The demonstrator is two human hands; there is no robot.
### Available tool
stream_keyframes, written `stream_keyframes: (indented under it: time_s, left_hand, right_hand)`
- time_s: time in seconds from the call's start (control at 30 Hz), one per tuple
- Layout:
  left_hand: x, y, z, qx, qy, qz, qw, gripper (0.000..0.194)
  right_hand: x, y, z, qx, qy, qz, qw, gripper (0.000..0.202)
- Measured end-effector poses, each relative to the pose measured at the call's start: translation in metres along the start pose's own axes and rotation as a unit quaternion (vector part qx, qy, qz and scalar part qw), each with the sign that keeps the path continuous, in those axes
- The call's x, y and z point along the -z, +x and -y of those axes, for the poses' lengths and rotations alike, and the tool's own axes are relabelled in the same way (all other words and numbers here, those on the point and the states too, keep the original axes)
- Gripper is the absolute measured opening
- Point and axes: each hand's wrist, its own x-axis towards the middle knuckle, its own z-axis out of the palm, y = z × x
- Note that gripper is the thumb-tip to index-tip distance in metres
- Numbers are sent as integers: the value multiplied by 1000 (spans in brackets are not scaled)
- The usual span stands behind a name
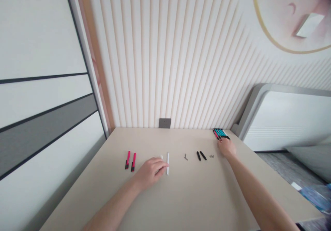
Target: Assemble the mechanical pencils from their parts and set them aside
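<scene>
My left hand (152, 170) rests low over the middle of the table, its fingers drawn together and the tips on a thin white stick (168, 170) that lies lengthwise. A small pale piece (161, 156) sits just beyond its fingers. At the far right corner, my right hand (227, 147) has its fingers closed at the near end of a row of pens (221, 133), turquoise with some pink and black; the fingertips are partly hidden. Between the hands lie small metal pieces (186, 157), two black pen parts (201, 155) and more tiny metal pieces (211, 156).
Two pink-and-black pens (131, 161) lie at the left of the beige table (191, 203). Behind it rises a ribbed wall with a dark socket (164, 123). A white cabinet (46, 148) stands to the left, a bed with a grey headboard (287, 120) to the right.
</scene>
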Motion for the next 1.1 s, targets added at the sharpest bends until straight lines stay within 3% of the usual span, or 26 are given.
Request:
stream_keyframes:
  time_s: [0.4,1.1]
  left_hand:
    - [1,2,-2,6,0,8,1000,23]
    - [0,1,0,14,-7,23,1000,23]
  right_hand:
    - [-6,15,1,-35,1,-17,999,34]
    - [-10,6,-4,-23,25,-53,998,40]
